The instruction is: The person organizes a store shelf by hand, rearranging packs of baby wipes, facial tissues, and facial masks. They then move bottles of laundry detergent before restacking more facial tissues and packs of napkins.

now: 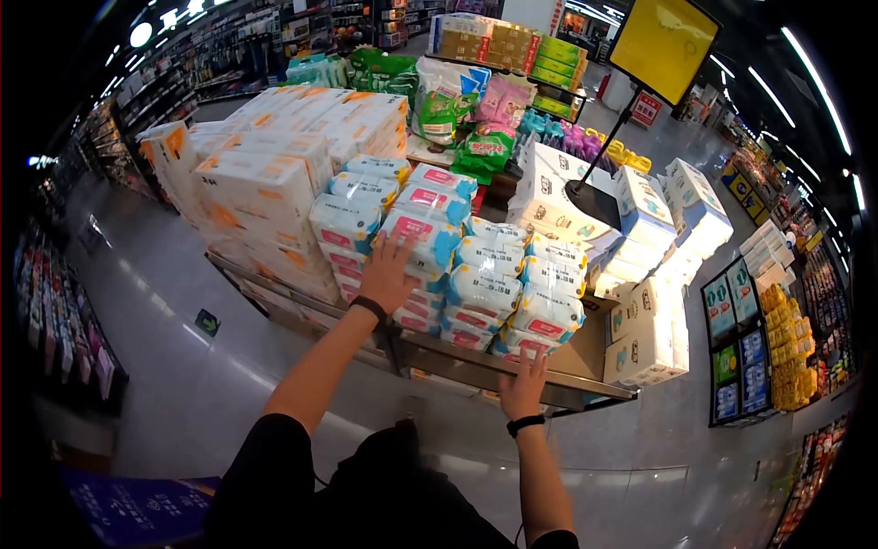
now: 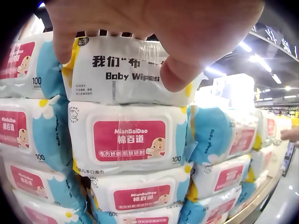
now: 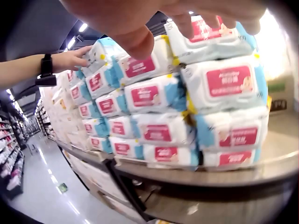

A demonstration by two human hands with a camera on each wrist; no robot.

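White and blue packs of baby wipes [image 1: 485, 293] with pink labels stand stacked in columns on a display shelf. My left hand [image 1: 391, 274] lies over one column, fingers spread. In the left wrist view its thumb overlaps the printed side of the top pack [image 2: 117, 77], and several fingertips show along that pack's upper edge. My right hand [image 1: 523, 392] is at the front of the right-hand columns, fingers extended. The right wrist view has its fingertips right at a top pack [image 3: 205, 49], with the thumb apart from the other fingers.
Large white and orange packages [image 1: 265, 183] are piled left of the wipes. White cartons [image 1: 645, 339] stand to the right, and a yellow sign [image 1: 665, 46] rises behind. The shelf's front edge [image 1: 585, 389] runs below the packs. Grey floor [image 1: 274, 357] surrounds the display.
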